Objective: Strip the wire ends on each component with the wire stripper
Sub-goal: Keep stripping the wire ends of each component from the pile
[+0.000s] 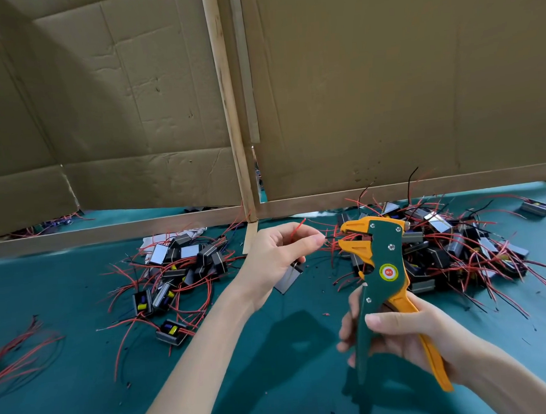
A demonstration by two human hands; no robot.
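Left hand (277, 254) is raised over the table cover (85, 390), fingers curled round one component (288, 278) that hangs below the palm. Thumb and forefinger pinch its black wire (329, 236); the free end points right, at the mouth of the stripper. Whether it touches cannot be told. A red wire (298, 229) rises above the knuckles.

Right hand (401, 330) clasps both handles of the wire stripper (384, 264), held head up, its yellow jaws parted and facing left toward the wire end.

Left pile (180, 268) of components lies just left of the left hand. Right pile (441, 245) lies behind the stripper and spreads right, its wires reaching the foot of the cardboard wall (385, 90). Loose red wires (13, 350) lie at the table's left edge.

Teal cover shows between the two piles and from there to the near edge, under both forearms, with only small scraps (325, 314) on it.

The far side is closed by the wall and its wooden rail (108, 229); an upright post (229, 114) divides the two panels
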